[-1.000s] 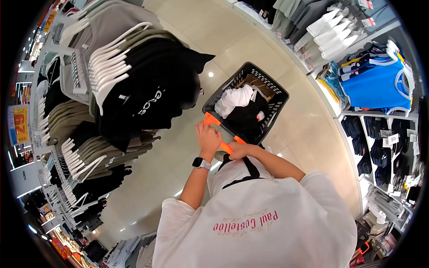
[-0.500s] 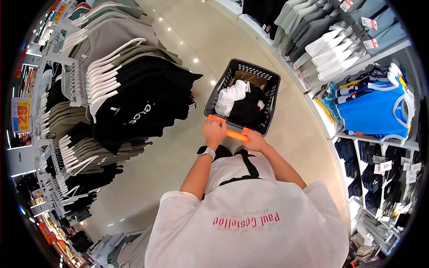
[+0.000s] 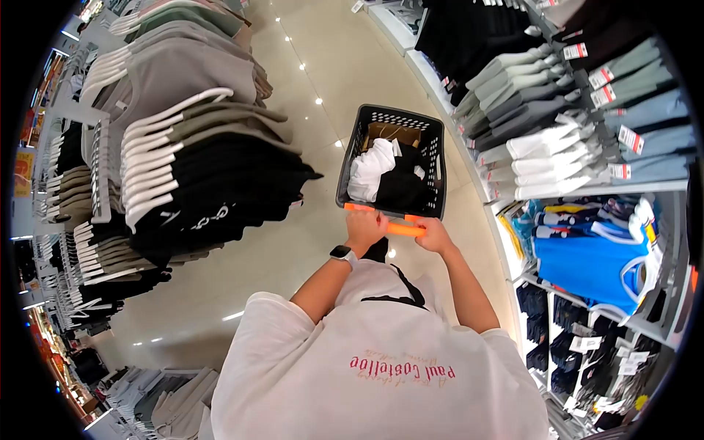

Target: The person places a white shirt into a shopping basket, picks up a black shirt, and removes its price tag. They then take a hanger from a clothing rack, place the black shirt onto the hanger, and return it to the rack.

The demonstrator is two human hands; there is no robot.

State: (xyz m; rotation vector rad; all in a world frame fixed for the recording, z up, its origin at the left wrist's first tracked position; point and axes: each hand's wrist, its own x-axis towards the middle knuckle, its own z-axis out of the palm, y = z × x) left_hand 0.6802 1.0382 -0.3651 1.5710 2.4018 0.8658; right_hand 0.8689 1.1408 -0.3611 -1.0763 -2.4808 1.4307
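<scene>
Two hands on the basket handle

The black basket sits ahead of the person, over the aisle floor, between hanging clothes and shelves of garments. Inside, a white garment lies along the left edge, a black garment fills the near right corner, and something brown leans by the far edge.

The step in hand looks like guiding the basket along the aisle; the next move seems to call for an even hold and a straight course clear of both sides.

The left hand is curled tight round the left part of the orange handle, at the basket's near edge. The right hand grips its right end. The hands are apart, bare bar between them.
</scene>
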